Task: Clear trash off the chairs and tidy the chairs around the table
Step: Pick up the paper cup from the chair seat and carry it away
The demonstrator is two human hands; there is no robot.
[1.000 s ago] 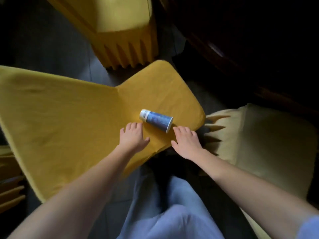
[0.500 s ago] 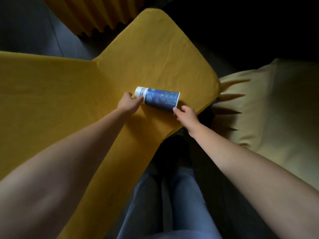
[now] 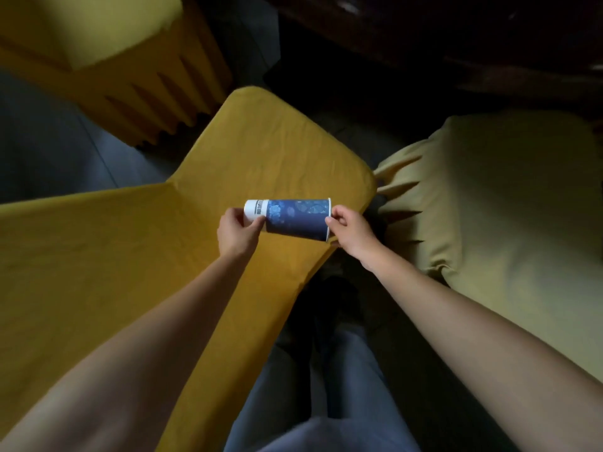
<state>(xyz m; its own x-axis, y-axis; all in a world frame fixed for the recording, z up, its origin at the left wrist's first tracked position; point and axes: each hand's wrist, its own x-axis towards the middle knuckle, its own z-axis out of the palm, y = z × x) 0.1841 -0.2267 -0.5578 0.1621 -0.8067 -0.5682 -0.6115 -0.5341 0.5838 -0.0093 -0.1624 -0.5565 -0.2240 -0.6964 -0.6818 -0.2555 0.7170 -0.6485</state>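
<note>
A dark blue paper cup [image 3: 295, 218] with a white base lies on its side, held just above the seat of a chair in a mustard-yellow cover [image 3: 261, 158]. My left hand [image 3: 236, 233] pinches its white base end. At the wider rim end, my right hand [image 3: 350, 231] grips the edge with thumb and fingers. The chair's back spreads toward the lower left of the view.
A second yellow-covered chair [image 3: 107, 53] stands at the upper left. A paler yellow-covered chair [image 3: 505, 216] sits close on the right. The dark wooden table [image 3: 456, 44] runs along the top right. My legs in blue trousers [image 3: 326, 402] are below, over dark floor.
Both hands went from resting on the seat beside the cup to taking hold of its two ends, and the cup has come up off the seat.
</note>
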